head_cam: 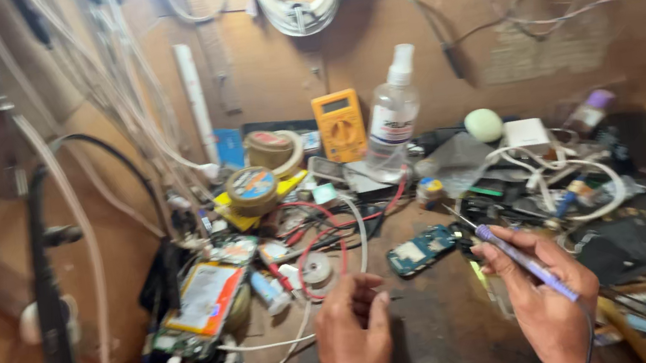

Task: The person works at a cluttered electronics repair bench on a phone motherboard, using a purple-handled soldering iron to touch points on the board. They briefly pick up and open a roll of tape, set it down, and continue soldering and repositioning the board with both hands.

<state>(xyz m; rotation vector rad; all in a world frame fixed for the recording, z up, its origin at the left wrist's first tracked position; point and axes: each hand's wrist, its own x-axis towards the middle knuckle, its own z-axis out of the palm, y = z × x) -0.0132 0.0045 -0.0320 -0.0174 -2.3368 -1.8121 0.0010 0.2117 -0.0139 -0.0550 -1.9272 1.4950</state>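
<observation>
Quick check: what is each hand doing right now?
Left hand: fingers curled, holding nothing visible.
Right hand: closed on a purple soldering iron.

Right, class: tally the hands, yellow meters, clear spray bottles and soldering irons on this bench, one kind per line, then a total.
Hands: 2, left hand and right hand
Yellow multimeter: 1
Clear spray bottle: 1
Soldering iron, in the right hand's grip: 1
Total: 5
</observation>
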